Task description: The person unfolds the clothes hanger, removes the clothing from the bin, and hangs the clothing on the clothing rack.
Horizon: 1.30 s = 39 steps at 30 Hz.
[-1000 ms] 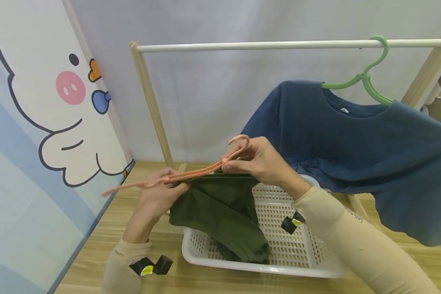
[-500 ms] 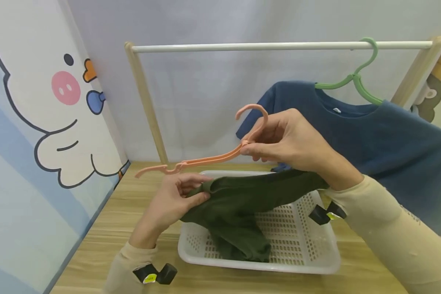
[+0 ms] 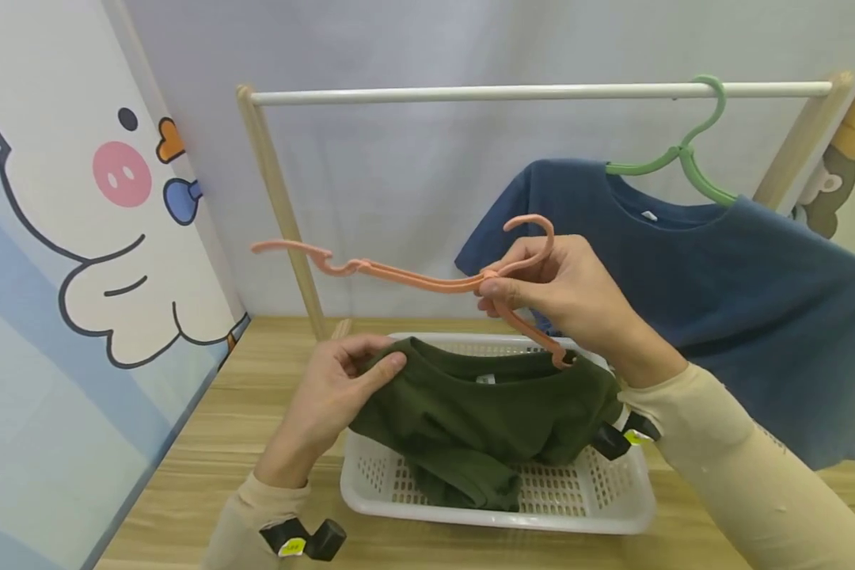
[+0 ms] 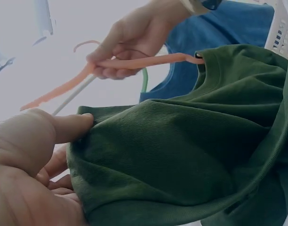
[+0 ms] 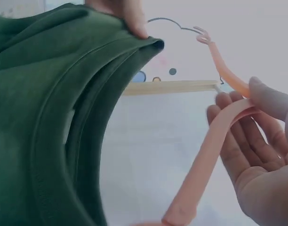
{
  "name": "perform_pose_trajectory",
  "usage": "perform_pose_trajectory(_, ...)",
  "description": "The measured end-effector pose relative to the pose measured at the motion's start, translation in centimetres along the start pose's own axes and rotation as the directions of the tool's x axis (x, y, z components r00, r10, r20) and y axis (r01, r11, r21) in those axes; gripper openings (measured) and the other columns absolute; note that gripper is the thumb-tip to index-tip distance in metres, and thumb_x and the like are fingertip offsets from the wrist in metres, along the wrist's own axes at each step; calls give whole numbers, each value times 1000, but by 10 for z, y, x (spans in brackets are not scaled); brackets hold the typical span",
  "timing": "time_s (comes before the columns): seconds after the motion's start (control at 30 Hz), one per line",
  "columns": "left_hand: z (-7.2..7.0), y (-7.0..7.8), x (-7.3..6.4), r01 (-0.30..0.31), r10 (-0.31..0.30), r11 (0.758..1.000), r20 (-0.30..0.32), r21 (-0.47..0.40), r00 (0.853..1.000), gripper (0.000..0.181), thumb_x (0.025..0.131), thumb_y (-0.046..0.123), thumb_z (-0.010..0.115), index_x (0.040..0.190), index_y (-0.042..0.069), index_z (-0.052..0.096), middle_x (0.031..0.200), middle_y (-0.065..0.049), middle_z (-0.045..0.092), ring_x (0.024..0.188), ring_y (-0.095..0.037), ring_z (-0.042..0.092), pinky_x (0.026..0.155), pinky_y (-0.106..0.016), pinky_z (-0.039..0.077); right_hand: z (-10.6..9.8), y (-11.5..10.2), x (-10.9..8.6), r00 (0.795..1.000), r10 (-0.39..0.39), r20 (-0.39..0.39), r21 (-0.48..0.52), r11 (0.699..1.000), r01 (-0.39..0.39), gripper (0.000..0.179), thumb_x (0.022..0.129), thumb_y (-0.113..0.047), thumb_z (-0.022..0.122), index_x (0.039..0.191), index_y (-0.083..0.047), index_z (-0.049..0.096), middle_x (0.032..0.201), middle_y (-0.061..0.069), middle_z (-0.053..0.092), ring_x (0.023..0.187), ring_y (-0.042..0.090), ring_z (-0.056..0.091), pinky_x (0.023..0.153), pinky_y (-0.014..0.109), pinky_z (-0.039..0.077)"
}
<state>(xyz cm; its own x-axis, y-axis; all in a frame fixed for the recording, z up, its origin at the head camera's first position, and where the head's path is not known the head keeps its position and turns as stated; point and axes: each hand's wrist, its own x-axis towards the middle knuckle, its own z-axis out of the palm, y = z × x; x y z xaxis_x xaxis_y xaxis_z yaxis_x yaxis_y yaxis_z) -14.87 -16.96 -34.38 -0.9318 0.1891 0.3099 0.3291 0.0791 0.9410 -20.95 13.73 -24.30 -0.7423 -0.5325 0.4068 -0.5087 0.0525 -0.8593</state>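
My right hand (image 3: 559, 289) pinches an orange clothes hanger (image 3: 416, 279) at its centre, just below the hook. One hanger arm runs down to the right, and its end is inside the neck of a dark green T-shirt (image 3: 470, 416). The other arm sticks out to the left, outside the shirt, above my left hand (image 3: 342, 388). With thumb and fingers, my left hand grips the shirt's left shoulder beside the collar. In the left wrist view the thumb presses on the green cloth (image 4: 167, 150). The right wrist view shows the neck opening (image 5: 83, 122) gaping beside the hanger.
A white plastic basket (image 3: 499, 518) stands under the shirt, whose lower part lies in it. Behind is a rack with a white rail (image 3: 435, 95). On its right hangs a blue T-shirt (image 3: 655, 277) on a green hanger (image 3: 698, 174). A cartoon panel (image 3: 78, 277) stands at left.
The right hand has moved right with the hanger, and its right arm has entered the shirt's neck. The hanger's left end has swung up. The collar now faces me, spread wider.
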Motion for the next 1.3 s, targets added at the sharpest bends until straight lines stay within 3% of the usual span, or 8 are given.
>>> perform_pose_trajectory(0.13, -6, -1, 1, -35, 34, 999, -57, -15, 998, 18, 107, 6, 74, 120, -6, 77, 108, -2, 75, 89, -17, 71, 73, -28, 61, 8, 7, 4, 1000, -6, -21, 59, 998, 8, 15, 103, -7, 82, 112, 4, 81, 101, 19, 84, 92, 32, 83, 92, 38, 64)
perform_pose_trajectory(0.2, -10, 0, 2, -39, 37, 999, -99, -23, 994, 20, 109, 7, 73, 121, -8, 76, 109, -2, 75, 91, -18, 72, 75, -28, 62, 10, 17, 4, 1000, 9, -21, 55, 998, -8, 15, 102, -8, 83, 111, 3, 81, 101, 17, 84, 94, 32, 83, 102, 34, 58)
perform_pose_trajectory(0.37, -16, 0, 4, 0, -10, 999, -195, -48, 981, 22, 111, 11, 71, 123, -7, 74, 107, -1, 76, 90, -16, 72, 77, -27, 62, 14, 52, -6, 998, 57, -11, 37, 998, -57, 14, 104, -9, 80, 111, 3, 81, 97, 18, 83, 93, 32, 82, 102, 35, 60)
perform_pose_trajectory(0.47, -18, -2, 6, 12, -33, 996, -247, -84, 969, 20, 111, 12, 71, 123, -5, 73, 105, -1, 75, 88, -15, 72, 77, -27, 62, 13, 69, -15, 996, 89, 0, 37, 995, -88, 15, 106, -9, 78, 113, 4, 82, 94, 20, 82, 85, 31, 80, 84, 37, 65)
perform_pose_trajectory(0.6, -21, -4, 7, 19, -50, 994, -290, -109, 956, 19, 111, 13, 72, 120, -4, 74, 101, -1, 75, 85, -14, 72, 74, -26, 62, 11, 80, -22, 994, 107, 5, 46, 993, -107, 17, 107, -8, 76, 116, 6, 81, 88, 23, 79, 79, 31, 76, 74, 37, 64)
perform_pose_trajectory(0.83, -24, -8, 9, 53, -78, 994, -277, -97, 958, 23, 110, 15, 73, 121, -5, 74, 96, 2, 77, 83, -13, 73, 73, -26, 61, 5, 72, -19, 994, 112, -17, 26, 993, -111, 16, 107, -10, 77, 115, 3, 83, 86, 22, 78, 88, 31, 80, 82, 41, 67)
perform_pose_trajectory(1.0, -26, -10, 9, 71, -93, 994, -285, -88, 954, 23, 109, 16, 75, 121, -4, 75, 96, 3, 77, 83, -13, 72, 73, -26, 61, 1, 63, -16, 995, 102, -18, -9, 995, -103, 18, 107, -12, 78, 113, 5, 83, 93, 19, 80, 79, 30, 75, 83, 38, 65)
perform_pose_trajectory(1.3, -30, -10, 8, 105, -121, 992, -267, -74, 956, 27, 106, 22, 81, 119, -2, 79, 96, 2, 79, 81, -14, 74, 70, -27, 62, -8, 44, -17, 997, 65, -30, -43, 997, -66, 17, 108, -10, 76, 114, 4, 83, 85, 20, 78, 75, 29, 71, 82, 36, 63)
